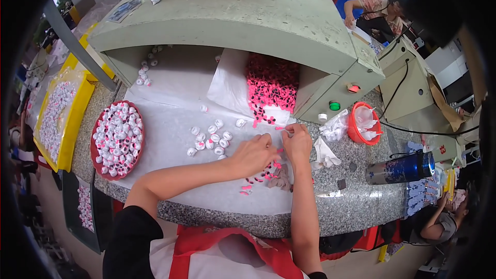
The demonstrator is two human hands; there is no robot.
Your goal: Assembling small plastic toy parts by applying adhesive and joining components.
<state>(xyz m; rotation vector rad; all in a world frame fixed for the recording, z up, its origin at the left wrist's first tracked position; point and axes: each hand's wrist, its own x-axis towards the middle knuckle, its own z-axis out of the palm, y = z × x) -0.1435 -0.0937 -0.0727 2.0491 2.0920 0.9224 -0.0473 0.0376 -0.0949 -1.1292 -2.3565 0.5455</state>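
Note:
Both hands work close together over a white sheet [160, 142] on the speckled worktop. My left hand [252, 156] is closed with curled fingers; whatever it pinches is hidden. Beside it, my right hand [298, 144] pinches at a small pink piece [279, 128]. Below my fingers lie several loose pink-and-black pieces [268, 171] and a crumpled grey-brown cloth [280, 178]. Left of my left hand sits a loose group of small white round pieces [212, 138] with dark and pink marks. Ahead, a dense heap of pink-and-black pieces [273, 85] lies on white paper inside the grey-green housing.
The metal housing [227, 10] arches over the work area, with a green button [335, 106] on its right side. A red bowl [118, 139] of white pieces stands left, near a yellow tray [77, 119]. Rightward are an orange basket [356, 124] and a blue bottle [400, 168].

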